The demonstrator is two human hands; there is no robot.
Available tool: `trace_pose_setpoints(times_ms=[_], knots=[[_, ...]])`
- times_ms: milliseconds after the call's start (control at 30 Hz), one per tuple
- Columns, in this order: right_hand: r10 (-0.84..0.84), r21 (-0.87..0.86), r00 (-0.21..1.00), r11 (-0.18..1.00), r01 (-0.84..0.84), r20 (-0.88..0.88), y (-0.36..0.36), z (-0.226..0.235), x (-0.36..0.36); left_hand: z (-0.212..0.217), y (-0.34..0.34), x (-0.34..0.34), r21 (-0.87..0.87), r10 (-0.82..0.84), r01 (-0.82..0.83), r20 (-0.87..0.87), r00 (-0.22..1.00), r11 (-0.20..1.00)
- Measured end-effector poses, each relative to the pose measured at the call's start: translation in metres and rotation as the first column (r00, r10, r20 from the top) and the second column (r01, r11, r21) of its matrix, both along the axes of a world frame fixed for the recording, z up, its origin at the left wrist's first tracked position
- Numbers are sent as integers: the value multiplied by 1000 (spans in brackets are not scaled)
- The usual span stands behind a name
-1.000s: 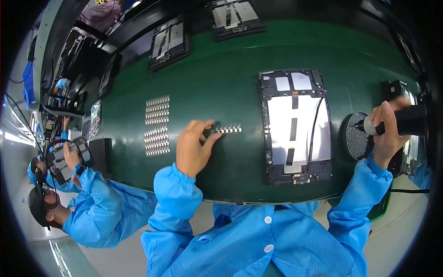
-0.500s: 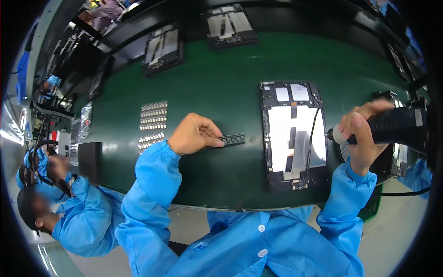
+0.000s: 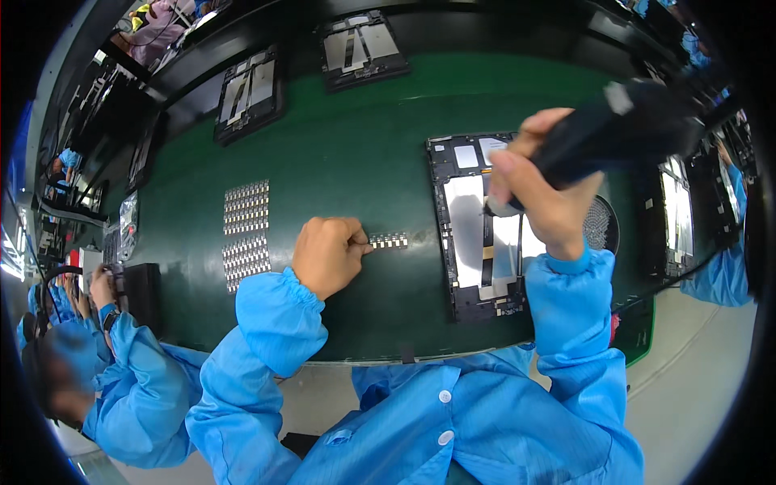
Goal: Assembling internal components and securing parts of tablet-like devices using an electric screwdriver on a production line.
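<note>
My left hand is closed, its thumb and fingertips pinching the left end of a short strip of small metal parts just above the green mat. My right hand grips a black powered screwdriver, tilted with its nose down to the left. That nose is over an opened tablet, with black frame and silvery inner panels; the tip is blurred, so contact cannot be told. The hand and tool hide the tablet's upper right side. Beside the tablet is a round dish of tiny metal pieces.
Rows of similar small parts lie left of my left hand. Two more opened tablets rest at the far edge. A black box stands at left, near a co-worker in blue. Another tablet is at right.
My right hand has swung the screwdriver leftward from beside the tablet to above it, uncovering the round dish. The strip in my left hand now shows its bright metal side. The view has shifted slightly.
</note>
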State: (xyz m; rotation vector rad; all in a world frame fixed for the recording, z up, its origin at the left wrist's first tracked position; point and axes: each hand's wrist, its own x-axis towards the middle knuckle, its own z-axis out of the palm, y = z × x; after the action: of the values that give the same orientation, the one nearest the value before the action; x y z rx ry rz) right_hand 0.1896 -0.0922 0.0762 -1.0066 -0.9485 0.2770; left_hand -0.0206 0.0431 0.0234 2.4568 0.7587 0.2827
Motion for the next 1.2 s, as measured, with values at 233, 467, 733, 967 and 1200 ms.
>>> trace_pose_setpoints(times_ms=[233, 467, 733, 967, 1200], knots=[[51, -106, 999, 993, -51, -3, 22, -10, -2, 9, 8, 0, -456, 144, -86, 94, 985, 886], [47, -112, 999, 993, -48, -11, 30, -24, 2, -11, -5, 33, -702, 254, 20, 284, 925, 712], [-24, -74, 994, 997, 32, 111, 22, -13, 6, -28, -11, 81, -729, 207, 88, 305, 930, 679], [29, -73, 990, 997, -19, 137, 28, -10, 0, -35, -4, 90, -544, 125, 92, 349, 929, 834], [67, -86, 976, 995, -51, 207, 42, -15, -2, -13, -4, 93, -739, 137, 76, 223, 965, 669]])
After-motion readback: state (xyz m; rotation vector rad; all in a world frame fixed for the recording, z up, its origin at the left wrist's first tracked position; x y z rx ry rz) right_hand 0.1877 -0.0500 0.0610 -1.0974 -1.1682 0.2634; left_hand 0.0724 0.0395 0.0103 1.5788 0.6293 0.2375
